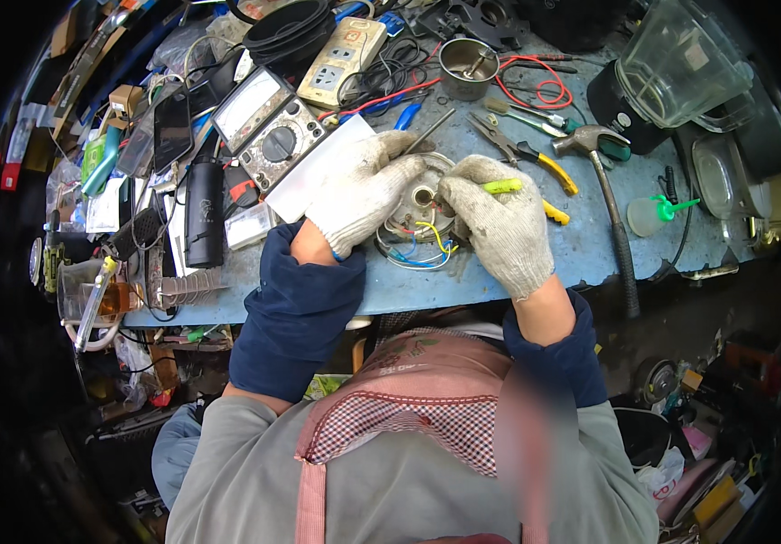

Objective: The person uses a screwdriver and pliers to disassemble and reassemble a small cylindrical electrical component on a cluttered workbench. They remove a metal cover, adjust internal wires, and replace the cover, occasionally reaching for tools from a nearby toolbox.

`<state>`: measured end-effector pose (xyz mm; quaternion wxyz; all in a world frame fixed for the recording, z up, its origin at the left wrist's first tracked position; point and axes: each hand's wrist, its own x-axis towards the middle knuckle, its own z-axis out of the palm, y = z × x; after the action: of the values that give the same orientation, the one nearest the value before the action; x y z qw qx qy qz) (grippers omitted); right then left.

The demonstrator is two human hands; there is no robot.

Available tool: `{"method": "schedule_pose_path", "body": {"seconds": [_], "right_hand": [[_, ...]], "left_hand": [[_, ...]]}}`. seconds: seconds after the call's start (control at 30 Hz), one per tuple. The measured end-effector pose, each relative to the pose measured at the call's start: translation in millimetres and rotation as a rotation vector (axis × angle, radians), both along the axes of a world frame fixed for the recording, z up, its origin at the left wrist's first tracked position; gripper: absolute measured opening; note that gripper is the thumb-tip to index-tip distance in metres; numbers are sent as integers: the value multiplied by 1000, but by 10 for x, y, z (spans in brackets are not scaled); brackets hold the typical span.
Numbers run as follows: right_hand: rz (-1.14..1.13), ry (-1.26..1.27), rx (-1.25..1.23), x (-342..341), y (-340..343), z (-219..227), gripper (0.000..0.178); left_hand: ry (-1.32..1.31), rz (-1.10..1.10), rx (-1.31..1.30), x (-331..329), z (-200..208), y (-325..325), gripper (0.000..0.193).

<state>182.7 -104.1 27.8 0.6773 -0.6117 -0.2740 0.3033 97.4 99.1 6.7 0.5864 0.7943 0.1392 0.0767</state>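
A round grey metal part (400,220) with a ring-shaped hub in its middle sits near the bench's front edge. Blue, yellow and white wires (427,252) loop out of its near side. My left hand (363,186), in a white knitted glove, is closed on the part's left rim. A thin metal rod (433,130) juts up beside its fingertips; its lower end is hidden. My right hand (499,218), gloved too, is closed at the part's right side, gripping a slim tool with a yellow-green handle (502,186). Its tip is out of sight behind the fingers.
Right of my hands lie pliers (527,150) with yellow-black handles, a hammer (604,177) and a green-capped squeeze bottle (649,215). Farther back are a metal cup (468,71), a power strip (342,63) and a blender jug (681,68). An analog multimeter (273,136) stands left.
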Motion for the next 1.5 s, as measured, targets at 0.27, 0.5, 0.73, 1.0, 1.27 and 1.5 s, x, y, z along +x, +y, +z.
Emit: {"method": "schedule_pose_path", "body": {"seconds": [0.27, 0.5, 0.73, 1.0, 1.27, 1.5], "right_hand": [[-73, 95, -24, -140, -35, -7, 17], [-235, -333, 18, -207, -14, -161, 14], [-222, -396, 2, -197, 73, -62, 8], [-199, 22, -51, -128, -38, 33, 14], [-175, -256, 5, -168, -7, -13, 6], [-285, 62, 120, -146, -156, -47, 9]], "left_hand": [[50, -9, 70, 21, -16, 48, 41], [17, 86, 103, -3, -83, 1, 48], [21, 101, 26, 28, -5, -68, 47], [6, 98, 51, 2, 46, -87, 41], [-118, 92, 54, -32, 98, -183, 41], [-141, 132, 191, -24, 147, -163, 42]]}}
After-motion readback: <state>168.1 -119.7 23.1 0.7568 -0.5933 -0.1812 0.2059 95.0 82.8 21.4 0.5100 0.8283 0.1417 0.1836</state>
